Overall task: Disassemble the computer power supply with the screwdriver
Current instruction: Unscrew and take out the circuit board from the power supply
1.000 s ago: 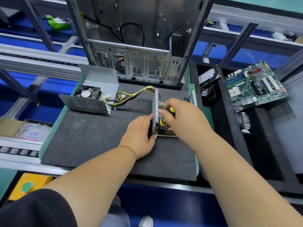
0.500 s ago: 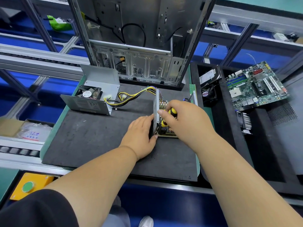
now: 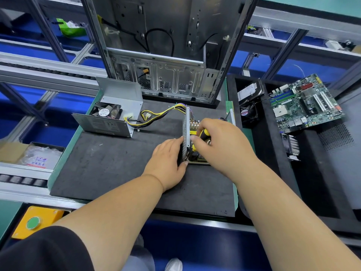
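The PSU board (image 3: 186,133) stands on edge near the worktop's (image 3: 109,165) right edge. Left hand (image 3: 168,163) braces its perforated plate w/ straight fingers; right hand (image 3: 218,145) grips the yellow-black screwdriver (image 3: 204,134) against it. Wires (image 3: 160,114) run to the PSU cover (image 3: 115,112) at far-left corner; PC case (image 3: 162,55) behind.

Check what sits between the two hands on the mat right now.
Head view: the upright perforated metal plate of the power supply board stands between them. The left hand braces its outer face; the right hand grips the screwdriver on the component side.
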Demonstrator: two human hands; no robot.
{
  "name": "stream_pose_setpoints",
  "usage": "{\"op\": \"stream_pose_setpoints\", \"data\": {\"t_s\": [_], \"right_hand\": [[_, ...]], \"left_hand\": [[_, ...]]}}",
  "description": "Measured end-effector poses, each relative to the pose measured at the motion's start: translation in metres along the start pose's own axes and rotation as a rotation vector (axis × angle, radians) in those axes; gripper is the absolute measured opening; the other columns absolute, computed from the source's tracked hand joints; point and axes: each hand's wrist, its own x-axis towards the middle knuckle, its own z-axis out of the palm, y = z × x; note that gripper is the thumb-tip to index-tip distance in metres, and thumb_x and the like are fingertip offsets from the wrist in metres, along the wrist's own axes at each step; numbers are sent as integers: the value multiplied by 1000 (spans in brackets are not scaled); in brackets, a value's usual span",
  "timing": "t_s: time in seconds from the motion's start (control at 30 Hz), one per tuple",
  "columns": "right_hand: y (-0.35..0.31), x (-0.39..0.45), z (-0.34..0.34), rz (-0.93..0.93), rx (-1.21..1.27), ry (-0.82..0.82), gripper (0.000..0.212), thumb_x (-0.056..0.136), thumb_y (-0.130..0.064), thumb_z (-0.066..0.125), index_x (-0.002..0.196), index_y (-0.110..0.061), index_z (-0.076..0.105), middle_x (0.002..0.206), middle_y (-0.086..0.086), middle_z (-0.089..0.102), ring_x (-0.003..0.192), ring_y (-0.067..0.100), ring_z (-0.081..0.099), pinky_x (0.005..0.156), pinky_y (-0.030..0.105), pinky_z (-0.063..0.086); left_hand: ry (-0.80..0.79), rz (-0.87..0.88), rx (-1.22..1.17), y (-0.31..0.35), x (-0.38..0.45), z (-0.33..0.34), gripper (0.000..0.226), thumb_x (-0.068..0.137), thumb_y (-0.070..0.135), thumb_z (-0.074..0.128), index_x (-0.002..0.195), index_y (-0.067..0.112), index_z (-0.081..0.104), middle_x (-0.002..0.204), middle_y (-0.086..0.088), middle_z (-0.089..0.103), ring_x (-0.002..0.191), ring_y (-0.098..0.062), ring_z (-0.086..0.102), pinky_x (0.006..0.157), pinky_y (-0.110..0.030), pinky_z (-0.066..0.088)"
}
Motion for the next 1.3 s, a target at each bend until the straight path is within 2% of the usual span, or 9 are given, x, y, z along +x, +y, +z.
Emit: {"op": "stream_pose_setpoints", "data": {"t_s": [0.1, 0.37, 0.47, 0.6, 0.73, 0.9, 1.03, 1.17, 1.3], "right_hand": [[1, 1, -1, 24, 15, -13, 28, 96, -51, 51, 94, -24, 58, 79, -4, 62, 76, 20, 54, 63, 34, 41], [-2, 3, 1, -3, 124, 3, 16, 84, -17, 61, 100, -18, 57, 95, -1, 56, 91, 21, 49, 69, 30, 31], [-1, 2, 1, -18, 77, 2, 10, 86, -26, 61, 94, -20, 58, 92, -2, 56, 91, 22, 50, 71, 30, 31], [0, 2, 1, -24, 14, 18, 28, 94, -50, 54, 91, -23, 57, 82, -5, 61, 79, 20, 53, 63, 33, 34], [1, 3, 2, -11, 55, 1, 16, 95, -40, 56, 98, -24, 57, 83, -4, 65, 79, 20, 55, 63, 33, 40], [-1, 1, -1, -14, 115, 3, 17, 82, -23, 60, 99, -21, 57, 91, -5, 59, 82, 17, 49, 63, 28, 32], [0, 0, -2, -10, 41, -22, 12, 85, -33, 56, 92, -23, 60, 86, -5, 59, 82, 20, 53, 63, 31, 30], [1, 1, -1, 4, -7, -10, 28, 96, -52, 49, 91, -25, 58, 73, -5, 58, 73, 20, 53, 59, 32, 33], [1, 1, 0, -6, 60, 8, 14, 93, -35, 59, 99, -23, 55, 77, -7, 55, 75, 20, 50, 60, 32, 30]], "left_hand": [[8, 1, -7, 0, 0, -1, 68, 89, 36, 59, 149, 18, 31, 140, 1, 47, 135, -20, 36, 115, -35, 23], [-11, -2, -7, 1, 1, -2, 70, 90, 36, 57, 152, 20, 27, 141, 4, 45, 135, -17, 34, 117, -36, 24], [-10, -3, -5, 1, 0, -2, 70, 90, 36, 57, 151, 19, 28, 142, 3, 45, 136, -18, 34, 117, -36, 23], [-16, -10, 7, 1, 1, -1, 67, 90, 37, 57, 149, 17, 31, 140, -1, 47, 134, -21, 36, 116, -37, 25], [-18, -8, 4, 0, 0, -1, 68, 90, 37, 57, 150, 20, 29, 143, 1, 45, 136, -18, 34, 117, -35, 23], [-27, -12, 10, 1, 1, -2, 70, 90, 37, 57, 152, 20, 27, 143, 2, 45, 137, -18, 33, 117, -36, 23], [-27, -13, 9, 2, 1, -2, 69, 90, 37, 57, 150, 19, 29, 142, 1, 45, 136, -19, 35, 116, -36, 24], [-13, -6, 7, 2, 0, -2, 66, 90, 37, 57, 148, 18, 32, 140, 0, 46, 135, -20, 36, 116, -35, 24], [-16, -7, 4, 2, 0, -3, 69, 90, 36, 57, 151, 20, 29, 142, 1, 45, 136, -18, 34, 116, -34, 22]]}}
